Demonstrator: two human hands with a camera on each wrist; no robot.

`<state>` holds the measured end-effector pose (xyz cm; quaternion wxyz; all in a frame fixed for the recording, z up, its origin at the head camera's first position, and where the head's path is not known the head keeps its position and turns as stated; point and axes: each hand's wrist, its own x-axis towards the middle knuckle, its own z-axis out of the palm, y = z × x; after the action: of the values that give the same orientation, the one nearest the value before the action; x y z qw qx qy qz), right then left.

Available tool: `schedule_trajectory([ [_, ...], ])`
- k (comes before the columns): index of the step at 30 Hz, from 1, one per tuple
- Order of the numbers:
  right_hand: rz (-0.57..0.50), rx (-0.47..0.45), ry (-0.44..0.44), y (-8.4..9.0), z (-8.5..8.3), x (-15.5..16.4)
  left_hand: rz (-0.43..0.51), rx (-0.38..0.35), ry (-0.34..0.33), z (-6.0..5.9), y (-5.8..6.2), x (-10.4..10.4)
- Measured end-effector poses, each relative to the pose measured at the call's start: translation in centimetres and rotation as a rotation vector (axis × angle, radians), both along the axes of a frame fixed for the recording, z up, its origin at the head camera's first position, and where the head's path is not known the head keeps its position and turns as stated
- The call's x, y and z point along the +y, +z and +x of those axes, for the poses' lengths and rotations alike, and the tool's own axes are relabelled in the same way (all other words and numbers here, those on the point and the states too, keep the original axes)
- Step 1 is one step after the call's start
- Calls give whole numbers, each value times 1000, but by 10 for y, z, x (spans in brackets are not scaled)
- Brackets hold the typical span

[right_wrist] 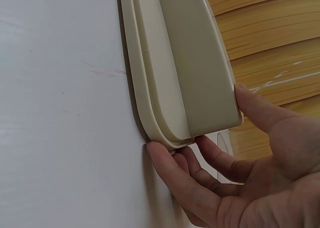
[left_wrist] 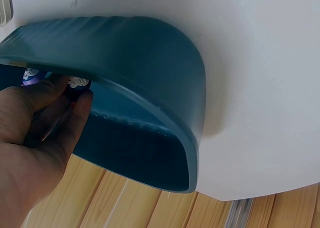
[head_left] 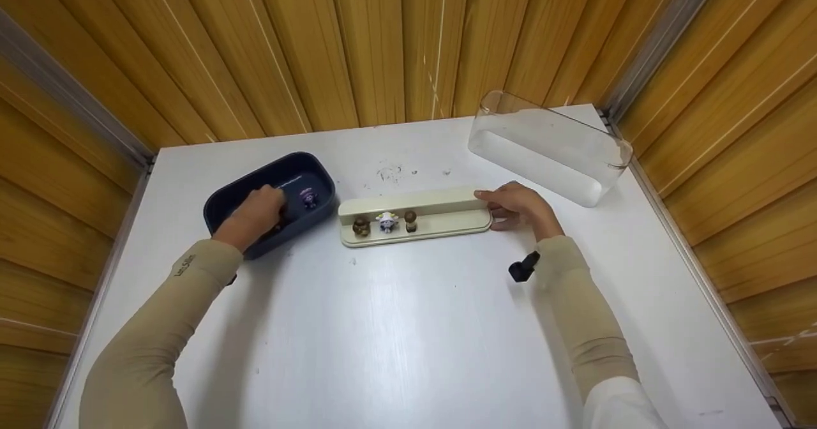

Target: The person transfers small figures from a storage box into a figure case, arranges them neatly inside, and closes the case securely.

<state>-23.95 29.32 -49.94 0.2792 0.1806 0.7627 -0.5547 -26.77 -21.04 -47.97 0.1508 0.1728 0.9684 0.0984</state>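
clear cover (head_left: 549,148) on white table (head_left: 396,327)

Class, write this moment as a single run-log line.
left hand: pinches small figure inside blue tub | right hand: grips end of cream base | three figures on base

A dark blue bin (head_left: 271,177) with rounded corners sits on the white table, left of centre. The left hand (head_left: 255,215) reaches inside it and pinches a small dark figure (left_wrist: 77,83) between thumb and fingertips; a second small purple figure (head_left: 309,198) lies on the bin's floor just beside it. To the bin's right, close by, lies a long cream tray (head_left: 440,215) with a raised back ledge. Three little figures (head_left: 386,222) stand upright in a row near its left end. The right hand (head_left: 520,207) grips the tray's right end, thumb on the ledge and fingers against the base edge.
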Motion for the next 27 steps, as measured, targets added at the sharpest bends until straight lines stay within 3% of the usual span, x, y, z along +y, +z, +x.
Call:
schedule_trajectory([
  [11,93,29,25,-1,-4,-7,10,21,19,1,-1,0],
  [21,68,18,-2,0,-4,-2,23,55,32,-2,-1,2],
  [27,47,-16,-18,-7,-3,-4,8,10,30,2,-7,-5],
])
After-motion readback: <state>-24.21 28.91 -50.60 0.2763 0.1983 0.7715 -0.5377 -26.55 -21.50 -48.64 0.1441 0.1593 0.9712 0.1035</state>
